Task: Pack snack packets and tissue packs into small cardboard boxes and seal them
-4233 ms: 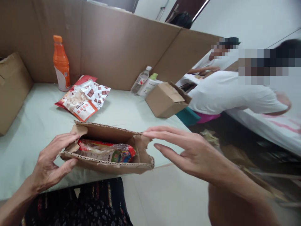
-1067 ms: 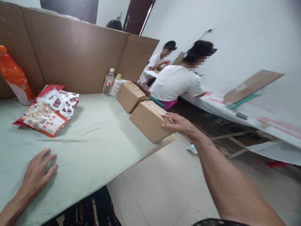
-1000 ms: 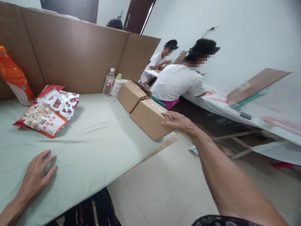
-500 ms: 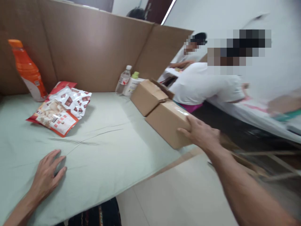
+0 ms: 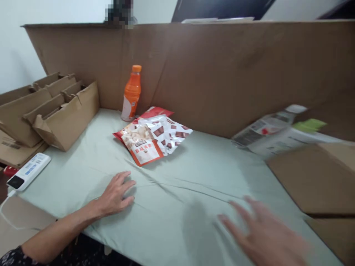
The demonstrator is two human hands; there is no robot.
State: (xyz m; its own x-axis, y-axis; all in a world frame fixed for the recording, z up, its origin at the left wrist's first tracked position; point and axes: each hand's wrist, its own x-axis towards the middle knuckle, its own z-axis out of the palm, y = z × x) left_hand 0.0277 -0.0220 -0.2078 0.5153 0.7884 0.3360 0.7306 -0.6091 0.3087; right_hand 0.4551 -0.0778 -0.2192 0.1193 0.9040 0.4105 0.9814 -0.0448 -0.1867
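My left hand (image 5: 115, 195) rests on the pale green tablecloth (image 5: 166, 218), fingers bent and apart, holding nothing. Over the cloth at the lower right is my right hand (image 5: 257, 229), smeared by motion, its fingers spread and nothing in them. Beyond my left hand, food pouches lie in an overlapping pile: a red and orange printed pouch (image 5: 142, 147) and a white one with brown squares (image 5: 172, 135). An orange-capped drink bottle (image 5: 132, 94) stands behind them. To the right of my right hand sits a closed cardboard box (image 5: 313, 181), with part of another cardboard box (image 5: 330, 236) nearer me.
Open cardboard boxes (image 5: 66, 114) stand at the left, near a white power bank (image 5: 29, 171) with a cable. A blurred clear bottle (image 5: 266, 125) and a green-capped white bottle (image 5: 307, 127) stand at the right. A tall cardboard panel (image 5: 210, 74) closes the back.
The view has swung left, bringing the open boxes and power bank into sight. My right hand has let go of the cardboard box and moved over the cloth. My left hand stays on the cloth.
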